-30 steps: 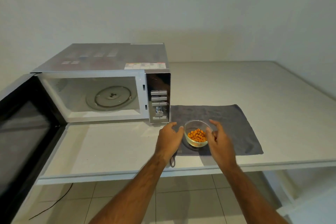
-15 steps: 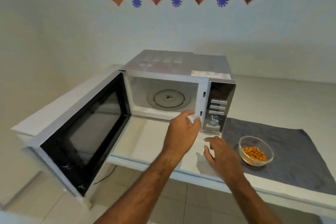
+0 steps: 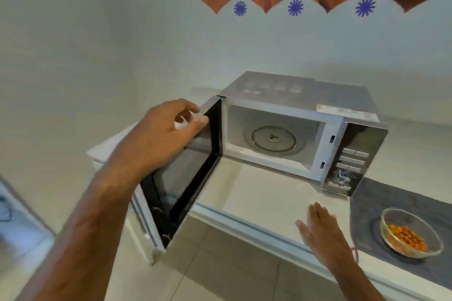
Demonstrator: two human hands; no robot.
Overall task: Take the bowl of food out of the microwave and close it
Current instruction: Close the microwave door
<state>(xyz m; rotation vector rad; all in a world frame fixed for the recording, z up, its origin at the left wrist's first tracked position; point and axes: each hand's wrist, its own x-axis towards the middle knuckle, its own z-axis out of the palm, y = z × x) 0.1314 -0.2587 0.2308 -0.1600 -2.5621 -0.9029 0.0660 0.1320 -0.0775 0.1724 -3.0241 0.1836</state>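
The silver microwave (image 3: 296, 95) stands on the white counter (image 3: 254, 193) with its cavity open and only the glass turntable (image 3: 272, 140) inside. Its black-windowed door (image 3: 193, 178) swings out to the left. My left hand (image 3: 161, 134) pinches the door's top edge between thumb and fingers. The glass bowl (image 3: 389, 239) of orange food (image 3: 408, 238) sits on a grey cloth (image 3: 381, 198) at the right, outside the microwave. My right hand (image 3: 320, 230) hovers flat and open over the counter's front edge, left of the bowl and apart from it.
The microwave's control panel (image 3: 349, 166) with buttons and a dial faces the cloth. White walls close in behind and to the left. Tiled floor lies below the counter's front edge.
My left hand went from the microwave's front frame to the top edge of the door. My right hand drew back from the bowl, and the view swung left.
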